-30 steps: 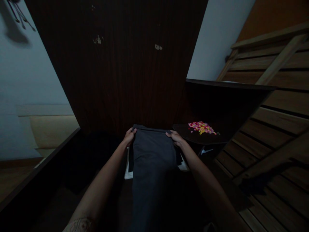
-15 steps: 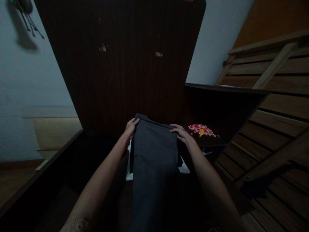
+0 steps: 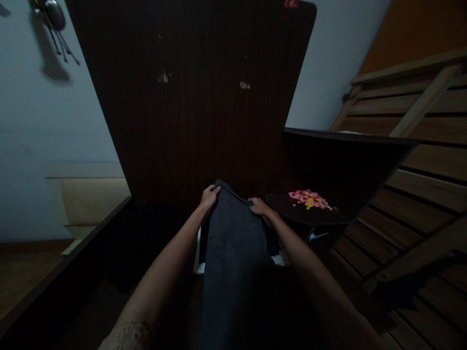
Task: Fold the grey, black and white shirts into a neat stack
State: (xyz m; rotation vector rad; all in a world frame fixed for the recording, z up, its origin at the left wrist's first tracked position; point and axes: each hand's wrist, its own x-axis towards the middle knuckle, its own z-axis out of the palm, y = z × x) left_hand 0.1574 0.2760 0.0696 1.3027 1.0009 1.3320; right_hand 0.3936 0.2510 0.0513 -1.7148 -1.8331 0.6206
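Note:
A pair of dark grey trousers (image 3: 233, 238) hangs between my hands and runs down toward me, its near end lost in shadow. My left hand (image 3: 209, 198) pinches the upper left corner of the cloth. At the upper right edge, my right hand (image 3: 259, 206) grips the cloth with curled fingers. The top edge slants down from left to right. Behind and beneath the trousers, white cloth (image 3: 199, 268) and black cloth peek out on both sides, mostly covered.
A tall dark wooden panel (image 3: 189, 107) stands upright ahead. On a dark shelf (image 3: 284, 203) at right lies a pile of small colourful pieces (image 3: 310, 199). Slatted wood (image 3: 419, 189) rises farther right. A dark side board (image 3: 73, 255) edges the left.
Both hands have drawn closer together, narrowing the top of the trousers. The right hand's fingers have curled in. The view has shifted slightly.

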